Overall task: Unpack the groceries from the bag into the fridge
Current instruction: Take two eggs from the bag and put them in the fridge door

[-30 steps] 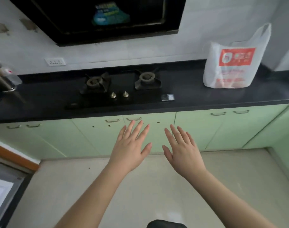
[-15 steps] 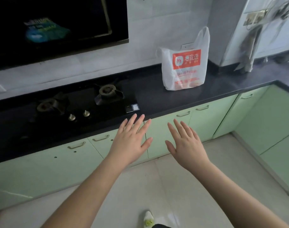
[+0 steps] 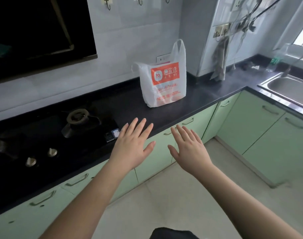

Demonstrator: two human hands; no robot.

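The white plastic bag (image 3: 163, 81) with the orange label stands upright on the dark surface (image 3: 207, 95), at about 12 o'clock from the hands and well apart from them, its handles sticking up loose near the tiled wall. Both hands are empty: the left hand (image 3: 131, 147) hovers flat with its fingers (image 3: 140, 126) spread wide over the front edge of the surface, and the right hand (image 3: 190, 149) is held the same way just beside it, over the green cabinet fronts, neither touching anything. The fridge is not in view, so where the groceries must go cannot be told from here. The main risk, as I judge it, is in the first grab: the bag is thin and slack, so taking only one handle or pinching the side could tip it and spill whatever is inside onto the surface or over its edge to the floor. What it holds cannot be seen through the plastic, so a heavy or fragile item may shift without warning. The stove burner (image 3: 77, 118) sits at 10 o'clock from the left hand, and dragging the bag that way could snag it. Compared with half a second ago, the view has swung right and closer: the bag now sits nearer the middle, a sink (image 3: 288, 88) has appeared at 2 o'clock, and the hands keep the same open pose.
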